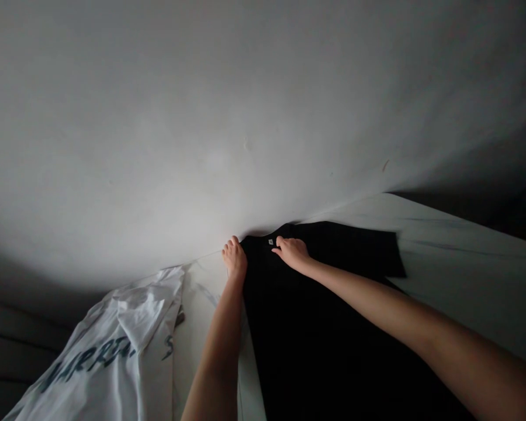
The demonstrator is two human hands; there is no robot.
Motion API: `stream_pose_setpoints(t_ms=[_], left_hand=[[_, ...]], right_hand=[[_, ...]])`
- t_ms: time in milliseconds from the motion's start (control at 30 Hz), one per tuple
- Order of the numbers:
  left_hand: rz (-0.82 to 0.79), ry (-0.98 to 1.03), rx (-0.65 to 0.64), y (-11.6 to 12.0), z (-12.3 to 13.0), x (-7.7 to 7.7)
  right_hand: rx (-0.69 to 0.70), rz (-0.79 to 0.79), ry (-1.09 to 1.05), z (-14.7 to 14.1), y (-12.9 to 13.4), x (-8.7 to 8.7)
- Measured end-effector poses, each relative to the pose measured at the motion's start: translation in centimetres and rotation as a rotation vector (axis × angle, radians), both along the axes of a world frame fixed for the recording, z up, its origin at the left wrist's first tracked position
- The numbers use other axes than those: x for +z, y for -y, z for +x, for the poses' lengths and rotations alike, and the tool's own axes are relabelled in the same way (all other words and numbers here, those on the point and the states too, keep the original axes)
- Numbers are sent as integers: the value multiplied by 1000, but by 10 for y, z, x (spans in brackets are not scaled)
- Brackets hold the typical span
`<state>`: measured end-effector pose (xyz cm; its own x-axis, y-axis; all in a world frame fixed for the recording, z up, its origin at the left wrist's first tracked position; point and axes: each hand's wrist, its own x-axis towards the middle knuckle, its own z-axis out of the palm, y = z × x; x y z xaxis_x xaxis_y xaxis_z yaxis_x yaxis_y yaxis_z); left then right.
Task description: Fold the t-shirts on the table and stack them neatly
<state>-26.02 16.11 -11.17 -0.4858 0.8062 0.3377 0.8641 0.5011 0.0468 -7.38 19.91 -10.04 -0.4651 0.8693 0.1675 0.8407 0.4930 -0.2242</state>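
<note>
A black short-sleeved shirt [315, 339] lies spread on a pale, marble-patterned table [456, 257], its collar toward the wall and one sleeve stretched out to the right. At the left side of its collar, my left hand [235, 256] has its fingers closed on the shirt's edge. My right hand [291, 251] rests on the shirt just right of the small white neck label [270, 241], with thumb and forefinger pinched on the black cloth. The left sleeve of the shirt is not visible.
A white shirt [153, 316] with dark lettering lies rumpled at the left of the table. Behind the table's far edge stands a grey-white wall [210, 128]. Dark horizontal panels [13, 345] show at the lower left.
</note>
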Motion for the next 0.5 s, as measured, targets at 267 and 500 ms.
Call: stream_pose_setpoints(t_ms=[267, 500], left_hand=[[-61, -121, -9, 3, 2, 7], [5, -136, -174, 4, 42, 32]], right_hand=[[-64, -90, -27, 16, 2, 12], [-169, 63, -95, 123, 14, 15]])
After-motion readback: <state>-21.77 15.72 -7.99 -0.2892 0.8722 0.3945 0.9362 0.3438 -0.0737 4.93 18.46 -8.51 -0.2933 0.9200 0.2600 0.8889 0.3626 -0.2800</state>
